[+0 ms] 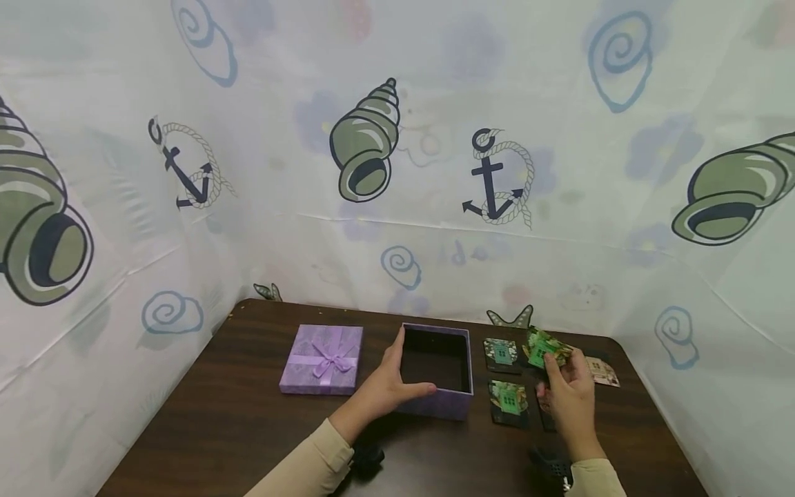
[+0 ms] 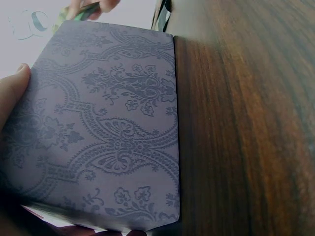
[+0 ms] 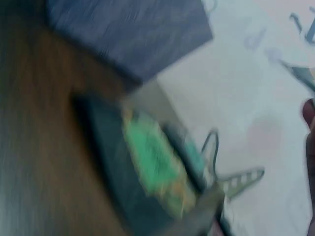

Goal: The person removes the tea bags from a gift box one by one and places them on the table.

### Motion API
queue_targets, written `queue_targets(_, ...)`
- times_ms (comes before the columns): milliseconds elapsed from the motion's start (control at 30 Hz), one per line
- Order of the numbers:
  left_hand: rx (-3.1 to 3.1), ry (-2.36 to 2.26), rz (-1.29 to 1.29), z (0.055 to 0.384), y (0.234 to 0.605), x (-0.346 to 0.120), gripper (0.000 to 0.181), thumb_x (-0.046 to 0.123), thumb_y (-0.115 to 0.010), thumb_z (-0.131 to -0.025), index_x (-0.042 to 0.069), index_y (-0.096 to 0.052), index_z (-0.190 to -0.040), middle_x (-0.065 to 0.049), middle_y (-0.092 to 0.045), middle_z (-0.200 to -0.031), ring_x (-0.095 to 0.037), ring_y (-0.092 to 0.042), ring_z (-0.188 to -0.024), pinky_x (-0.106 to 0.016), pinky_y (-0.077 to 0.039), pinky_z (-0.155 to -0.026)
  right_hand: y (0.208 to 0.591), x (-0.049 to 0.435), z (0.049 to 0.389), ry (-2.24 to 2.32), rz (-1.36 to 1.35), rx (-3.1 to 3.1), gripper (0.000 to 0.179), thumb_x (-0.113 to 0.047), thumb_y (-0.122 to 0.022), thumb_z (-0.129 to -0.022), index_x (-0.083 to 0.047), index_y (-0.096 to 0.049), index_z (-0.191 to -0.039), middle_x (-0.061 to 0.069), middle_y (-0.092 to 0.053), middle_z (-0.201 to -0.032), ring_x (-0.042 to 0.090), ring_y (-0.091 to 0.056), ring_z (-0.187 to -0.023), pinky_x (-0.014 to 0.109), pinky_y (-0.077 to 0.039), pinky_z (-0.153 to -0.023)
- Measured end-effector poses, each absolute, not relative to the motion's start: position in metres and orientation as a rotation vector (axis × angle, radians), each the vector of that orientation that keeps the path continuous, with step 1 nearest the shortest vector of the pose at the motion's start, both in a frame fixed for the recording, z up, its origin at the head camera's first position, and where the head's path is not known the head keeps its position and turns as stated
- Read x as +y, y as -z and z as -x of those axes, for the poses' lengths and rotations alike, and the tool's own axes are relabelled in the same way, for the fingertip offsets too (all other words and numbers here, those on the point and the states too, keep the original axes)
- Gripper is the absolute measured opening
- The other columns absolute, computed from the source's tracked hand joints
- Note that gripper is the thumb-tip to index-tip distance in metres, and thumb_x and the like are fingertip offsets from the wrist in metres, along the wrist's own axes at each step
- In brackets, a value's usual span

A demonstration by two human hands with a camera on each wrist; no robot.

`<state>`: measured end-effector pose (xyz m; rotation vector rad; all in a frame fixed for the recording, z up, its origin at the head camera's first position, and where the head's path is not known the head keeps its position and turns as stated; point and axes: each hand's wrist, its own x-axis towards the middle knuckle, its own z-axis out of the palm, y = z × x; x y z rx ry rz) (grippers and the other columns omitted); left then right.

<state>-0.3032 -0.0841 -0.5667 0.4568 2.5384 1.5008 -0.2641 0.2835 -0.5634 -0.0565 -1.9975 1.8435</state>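
A purple open box [image 1: 450, 404] with a dark interior stands on the table. My left hand [image 1: 388, 383] rests at its front left corner, fingers along the left wall and thumb stretched over the front rim. The left wrist view shows the patterned wall of the box [image 2: 118, 123] up close. To the right, my right hand [image 1: 571, 400] pinches a green picture card [image 1: 542, 348] between thumb and fingers, raised above the table. Cards with green windows lie between box and hand, one at the back [image 1: 501, 354] and one nearer [image 1: 509, 402]. The right wrist view is blurred.
A purple lid with a ribbon bow [image 1: 323, 359] lies left of the box. Right of my right hand is a pale card [image 1: 601, 371]; another card [image 1: 546, 412] is partly hidden beneath that hand. A patterned cloth [image 1: 435, 262] hangs behind the dark wooden table [image 1: 217, 414].
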Motion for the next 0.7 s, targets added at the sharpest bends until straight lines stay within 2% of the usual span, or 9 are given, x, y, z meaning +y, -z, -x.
queue_targets(100, 2.549, -1.499, -0.455, 0.304, 0.567, -0.084, 0.139, 0.063, -0.091, -0.082, 0.034, 0.006, -0.177, -0.019, -0.009, -0.184, -0.048, -0.015, -0.168, -0.073, -0.03, -0.126, 0.575, 0.299, 0.262, -1.691, 0.138, -1.928, 0.041, -0.016, -0.067, -0.109, -0.003, -0.052, -0.145, 0.001, -0.058, -0.099, 0.01, -0.066, -0.074, 0.023, -0.054, -0.054)
queue_targets(200, 2.548, -1.492, -0.454, 0.304, 0.567, -0.084, 0.139, 0.063, -0.091, -0.081, 0.035, 0.007, -0.176, -0.019, -0.009, -0.184, -0.048, -0.013, -0.169, -0.074, -0.028, -0.126, 0.583, 0.318, 0.259, -1.623, 0.205, -1.834, 0.053, -0.003, -0.072, -0.104, -0.002, -0.051, -0.153, -0.004, -0.061, -0.111, 0.0, -0.061, -0.089, 0.01, -0.051, -0.069)
queue_targets(233, 2.549, -1.491, -0.454, 0.304, 0.567, -0.084, 0.139, 0.064, -0.091, -0.081, 0.036, 0.007, -0.176, -0.019, -0.009, -0.184, -0.048, -0.013, -0.169, -0.074, -0.028, -0.126, 0.585, 0.325, 0.257, -1.63, 0.218, -1.801, 0.056, -0.001, -0.073, -0.103, -0.002, -0.05, -0.154, -0.004, -0.062, -0.112, 0.0, -0.062, -0.089, 0.01, -0.051, -0.068)
queue_targets(367, 2.545, -1.486, -0.442, 0.303, 0.566, -0.085, 0.139, 0.066, -0.09, -0.08, 0.039, 0.007, -0.176, -0.018, -0.009, -0.184, -0.047, -0.012, -0.169, -0.075, -0.028, -0.126, 0.594, 0.353, 0.251, -1.677, 0.283, -1.683, 0.056, 0.001, -0.077, -0.099, -0.011, -0.052, -0.147, 0.0, -0.064, -0.103, 0.008, -0.057, -0.063, 0.018, -0.049, -0.053)
queue_targets(467, 2.534, -1.483, -0.425, 0.301, 0.566, -0.085, 0.14, 0.067, -0.09, -0.08, 0.04, 0.008, -0.175, -0.016, -0.008, -0.184, -0.045, -0.011, -0.169, -0.075, -0.028, -0.126, 0.603, 0.371, 0.244, -1.647, 0.375, -1.666, 0.05, -0.001, -0.079, -0.097, -0.015, -0.055, -0.138, -0.002, -0.061, -0.103, 0.007, -0.055, -0.058, 0.018, -0.049, -0.05)
queue_targets(600, 2.528, -1.484, -0.426, 0.301, 0.564, -0.085, 0.138, 0.064, -0.09, -0.082, 0.041, 0.008, -0.175, -0.015, -0.007, -0.184, -0.045, -0.013, -0.169, -0.074, -0.028, -0.126, 0.612, 0.389, 0.233, -1.652, 0.501, -1.645, 0.043, -0.001, -0.078, -0.099, -0.018, -0.059, -0.133, -0.005, -0.061, -0.104, 0.005, -0.057, -0.065, 0.015, -0.049, -0.053)
queue_targets(700, 2.529, -1.484, -0.438, 0.301, 0.563, -0.085, 0.138, 0.065, -0.09, -0.082, 0.039, 0.008, -0.176, -0.016, -0.007, -0.185, -0.046, -0.013, -0.169, -0.074, -0.029, -0.126, 0.617, 0.397, 0.224, -1.561, 0.585, -1.754, 0.038, -0.005, -0.073, -0.103, -0.016, -0.062, -0.137, -0.015, -0.06, -0.108, -0.002, -0.059, -0.087, 0.012, -0.048, -0.072)
